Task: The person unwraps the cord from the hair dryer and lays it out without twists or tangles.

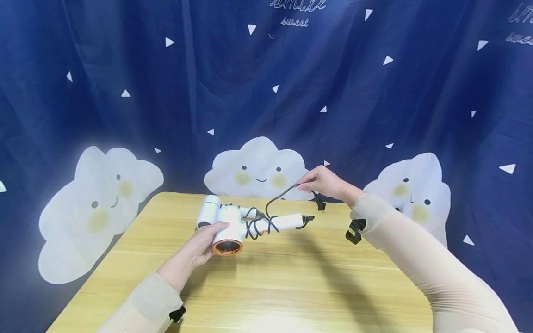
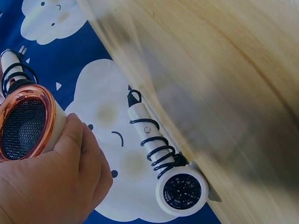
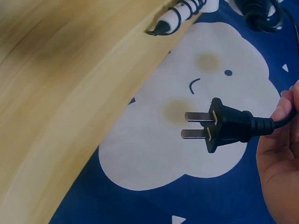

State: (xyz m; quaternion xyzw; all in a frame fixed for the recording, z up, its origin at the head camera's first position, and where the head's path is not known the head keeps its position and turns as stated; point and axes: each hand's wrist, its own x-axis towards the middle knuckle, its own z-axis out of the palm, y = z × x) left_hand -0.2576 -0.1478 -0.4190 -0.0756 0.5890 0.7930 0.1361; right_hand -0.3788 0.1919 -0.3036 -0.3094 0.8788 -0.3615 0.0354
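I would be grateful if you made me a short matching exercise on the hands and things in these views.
Column one
1. Left hand
2. Right hand
3. Plug
4. Backdrop

Column two
A. Pinches a black cord
B. Dark blue, hanging behind the table
C. Grips a white hair dryer with a copper-coloured rim
D. Black, with two bare metal prongs

Right pairs: 1-C, 2-A, 3-D, 4-B.
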